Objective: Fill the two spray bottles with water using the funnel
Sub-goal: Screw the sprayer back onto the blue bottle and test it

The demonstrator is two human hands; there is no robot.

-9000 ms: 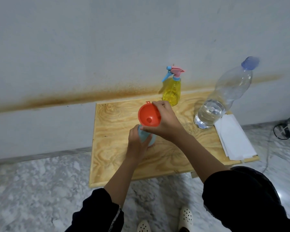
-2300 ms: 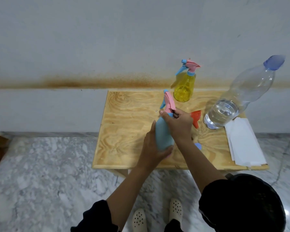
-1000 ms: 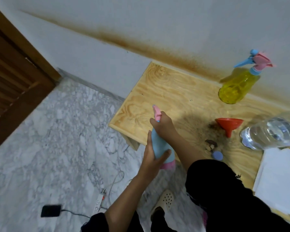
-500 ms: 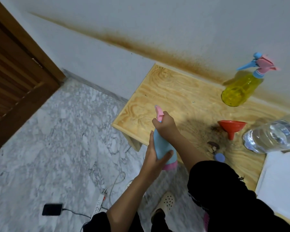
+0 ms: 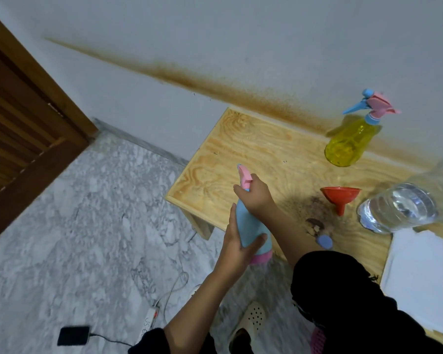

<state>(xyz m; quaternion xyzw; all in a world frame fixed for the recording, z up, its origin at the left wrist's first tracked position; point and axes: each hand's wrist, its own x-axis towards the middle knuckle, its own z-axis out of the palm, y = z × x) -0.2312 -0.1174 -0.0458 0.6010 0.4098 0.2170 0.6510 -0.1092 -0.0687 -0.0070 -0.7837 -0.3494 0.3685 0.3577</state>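
Note:
I hold a light blue spray bottle (image 5: 250, 229) with a pink base in the air, off the near left corner of the wooden table (image 5: 253, 154). My left hand (image 5: 237, 245) grips its body from the left. My right hand (image 5: 255, 196) is wrapped round its neck and pink spray head, which points left. A yellow spray bottle (image 5: 348, 143) with a pink and blue head stands at the back of the table. The red funnel (image 5: 340, 198) stands upside-up on the table, next to a large clear water bottle (image 5: 404, 208) lying tilted at the right.
A blue cap (image 5: 324, 241) and a small brown object (image 5: 315, 224) lie near the table's front edge. White paper sheets (image 5: 420, 277) cover the right end. On the marble floor lie a power strip (image 5: 150, 318) with cable and a black adapter (image 5: 73, 335). A wooden door (image 5: 18, 139) stands left.
Since a second ago the view has shifted slightly and my hands keep the same hold on the blue bottle. Earlier the funnel sat in this bottle; it now stands on the table.

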